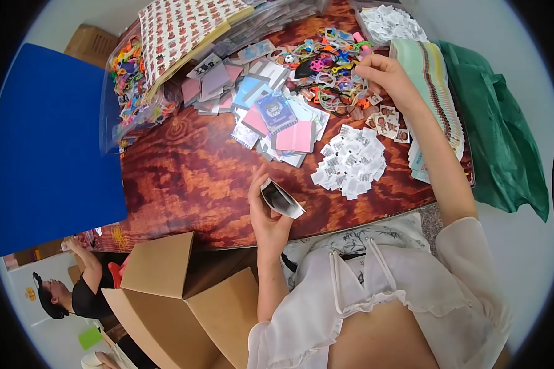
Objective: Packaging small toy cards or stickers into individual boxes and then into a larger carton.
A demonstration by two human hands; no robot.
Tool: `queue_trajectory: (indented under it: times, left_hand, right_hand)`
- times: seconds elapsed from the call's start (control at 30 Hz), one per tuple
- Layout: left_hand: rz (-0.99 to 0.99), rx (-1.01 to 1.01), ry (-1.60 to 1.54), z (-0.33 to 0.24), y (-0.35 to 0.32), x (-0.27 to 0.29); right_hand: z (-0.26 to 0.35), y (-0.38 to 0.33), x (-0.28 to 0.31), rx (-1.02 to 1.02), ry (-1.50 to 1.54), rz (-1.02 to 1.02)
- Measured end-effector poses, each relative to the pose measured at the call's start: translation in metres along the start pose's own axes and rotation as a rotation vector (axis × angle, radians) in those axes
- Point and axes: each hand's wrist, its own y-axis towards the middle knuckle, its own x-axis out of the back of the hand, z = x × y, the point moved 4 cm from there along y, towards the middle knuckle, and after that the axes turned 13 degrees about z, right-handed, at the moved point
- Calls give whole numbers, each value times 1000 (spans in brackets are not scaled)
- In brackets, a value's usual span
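My left hand (pixel 268 215) is closed around a small open-topped packet (pixel 282 200) with a grey inside and a pale rim, held above the table's front edge. At the far right, my right hand (pixel 385 74) pinches its thumb and fingers together over a heap of colourful small trinkets and cords (pixel 332 74). Whatever sits between those fingertips is too small to make out. Between the hands lie a loose pile of flat pink, blue and grey packets (pixel 294 135) and a mound of small white printed slips (pixel 353 161). Small picture cards (pixel 388 123) lie beside the trinkets.
A clear bin of bright trinkets (pixel 129 92) stands far left under a patterned sheet stack (pixel 188 24). More slips fill a tray (pixel 393 24) at the back. Fanned paper strips (pixel 428 86) and a green bag (pixel 492 123) lie right. An open carton (pixel 160 264) stands below; another person (pixel 83 295) is lower left.
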Motion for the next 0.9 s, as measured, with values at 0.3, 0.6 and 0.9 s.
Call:
queue_trajectory:
  times: [0.3,0.6,0.9]
  left_hand:
    - [16,177,35,7,-3,2]
    - [70,180,-170,-5,10,-18]
    - [188,46,-76,-5,26,-40]
  right_hand:
    - [16,-9,-10,171,-98,-94]
    - [28,-16,-19,154,289,-67]
    - [34,-22,-20,100,-42,91]
